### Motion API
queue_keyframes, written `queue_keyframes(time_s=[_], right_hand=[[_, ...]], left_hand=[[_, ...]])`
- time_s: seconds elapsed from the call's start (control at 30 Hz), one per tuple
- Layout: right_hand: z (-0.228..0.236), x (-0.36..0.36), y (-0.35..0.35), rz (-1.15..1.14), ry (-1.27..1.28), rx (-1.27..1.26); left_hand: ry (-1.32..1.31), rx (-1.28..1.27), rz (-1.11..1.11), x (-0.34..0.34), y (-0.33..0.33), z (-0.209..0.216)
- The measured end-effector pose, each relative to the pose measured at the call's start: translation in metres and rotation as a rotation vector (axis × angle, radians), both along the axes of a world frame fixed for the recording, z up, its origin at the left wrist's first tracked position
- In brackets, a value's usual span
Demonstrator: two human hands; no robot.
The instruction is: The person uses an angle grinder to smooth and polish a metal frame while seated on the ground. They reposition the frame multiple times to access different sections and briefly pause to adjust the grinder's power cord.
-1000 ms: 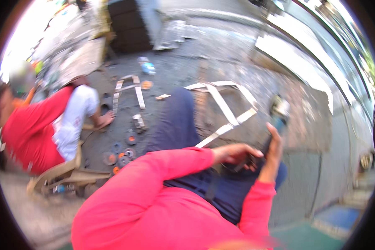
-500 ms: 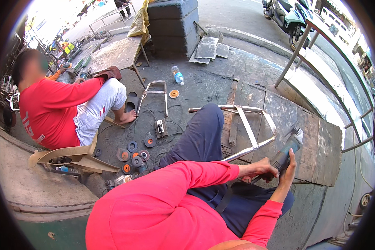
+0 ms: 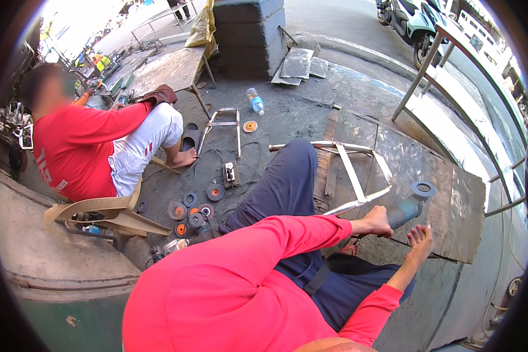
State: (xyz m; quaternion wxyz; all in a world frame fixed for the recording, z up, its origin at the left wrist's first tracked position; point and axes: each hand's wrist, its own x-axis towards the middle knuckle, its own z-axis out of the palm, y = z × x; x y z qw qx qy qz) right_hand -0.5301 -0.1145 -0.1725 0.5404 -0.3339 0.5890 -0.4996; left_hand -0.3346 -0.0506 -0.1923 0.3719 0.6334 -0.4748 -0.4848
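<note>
My left hand [image 3: 375, 223] is wrapped round the rear end of a blue-grey angle grinder [image 3: 402, 213]. The grinder's round grey disc [image 3: 422, 189] faces up, over the wooden board. Close by on the right, my right hand [image 3: 418, 245] is off the tool, palm turned up and fingers stretched out. A bent metal tube frame [image 3: 358, 190] lies on the wooden board [image 3: 387, 155], beyond my left hand, its near end hidden by my arm.
Several grinding discs [image 3: 215, 192] lie left of my knee, near a power outlet [image 3: 229, 172] with cables. A second metal frame [image 3: 238, 132] and a water bottle [image 3: 254, 101] are farther off. A co-worker [image 3: 88, 141] sits at left. A metal railing [image 3: 419, 73] borders the right.
The grinder has turned over so its disc now faces up. My right hand has let go of it and opened. My left hand keeps its hold.
</note>
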Motion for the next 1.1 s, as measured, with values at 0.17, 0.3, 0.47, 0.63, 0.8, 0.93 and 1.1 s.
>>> queue_keyframes(time_s=[0.17, 0.3, 0.47, 0.63, 0.8, 0.93, 1.1], right_hand=[[0.010, 0.001, 0.003, -0.002, -0.004, 0.001], [0.021, 0.009, 0.011, 0.004, 0.024, -0.016], [0.029, 0.011, 0.017, -0.014, -0.041, -0.112], [0.040, 0.012, 0.021, -0.066, -0.058, -0.075], [0.039, 0.018, 0.018, -0.060, -0.077, -0.093], [0.035, 0.016, 0.018, -0.044, -0.070, -0.079], [0.034, 0.016, 0.020, -0.041, -0.088, -0.086]], left_hand=[[-0.280, -0.051, 0.032, -0.011, -0.008, -0.009], [-0.551, -0.206, -0.021, -0.010, -0.003, -0.023], [-0.741, -0.222, -0.093, -0.012, 0.007, -0.035], [-0.963, -0.240, -0.062, -0.023, 0.014, -0.017], [-0.771, -0.223, -0.057, -0.041, -0.033, -0.012], [-0.693, -0.215, -0.110, -0.050, -0.060, -0.025], [-0.709, -0.261, -0.108, -0.048, -0.062, -0.034]])
